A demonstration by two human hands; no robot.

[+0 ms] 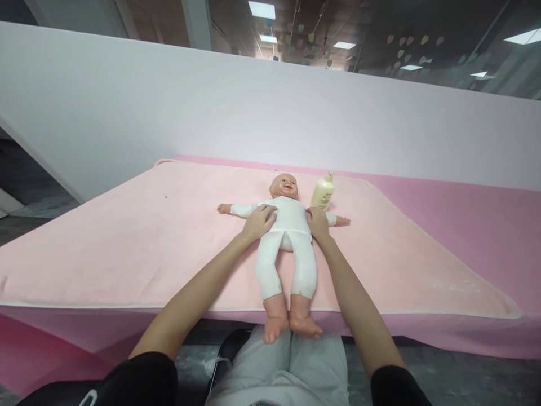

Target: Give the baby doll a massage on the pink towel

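A baby doll [291,217] with a white cloth body lies on its back in the middle of the table, head away from me and arms stretched out sideways. Its bare feet reach past the table's front edge. My left hand [259,222] is closed on the side of its torso just below the arm, fingers curled over the cloth. On the other side, my right hand [318,223] grips the torso by the armpit, fingers bent and partly hidden. Just beyond that hand stands a pale yellow pump bottle [323,192], beside the doll's head and arm.
A light pink mat [127,242] covers much of the table, over a darker pink cover [465,220]. Behind rises a white partition [270,113]. My lap in light grey trousers [274,366] is under the front edge, with a dark chair [230,347] beside it.
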